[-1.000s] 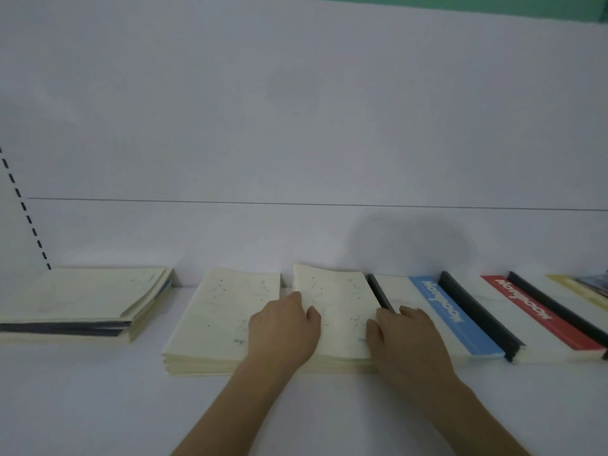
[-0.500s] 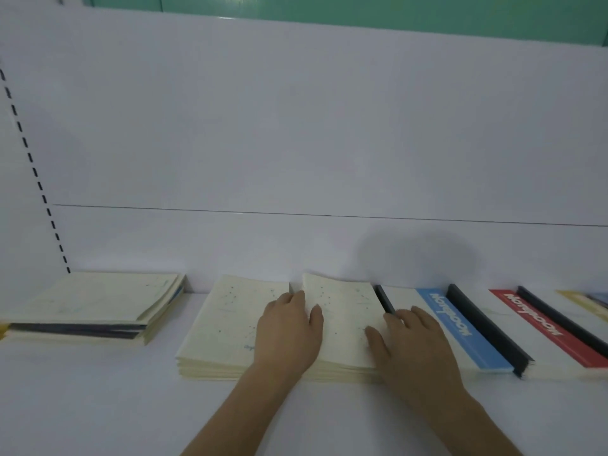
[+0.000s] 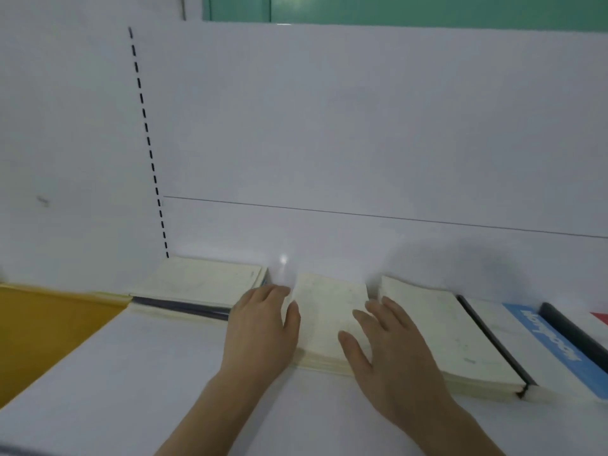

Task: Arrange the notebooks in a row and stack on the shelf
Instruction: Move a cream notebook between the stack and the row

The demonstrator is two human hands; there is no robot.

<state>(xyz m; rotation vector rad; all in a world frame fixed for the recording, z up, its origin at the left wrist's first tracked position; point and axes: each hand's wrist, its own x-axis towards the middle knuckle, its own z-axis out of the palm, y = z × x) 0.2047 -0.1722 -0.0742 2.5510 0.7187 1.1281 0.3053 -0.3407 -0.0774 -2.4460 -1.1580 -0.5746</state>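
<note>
Cream-paged open notebook (image 3: 332, 320) lies flat between both hands, long axis front-back; left hand (image 3: 263, 327) and right hand (image 3: 391, 350) flat-fingered, pressing it, gripping nothing.

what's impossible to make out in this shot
Head view only:
- Red notebook: cut by right edge.
- Blue notebook title: blurred.
- Cream stack front-left corner: hidden under left hand.
- Its pages' markings: too faint.
- Right hand hides the stacks' seam.
</note>
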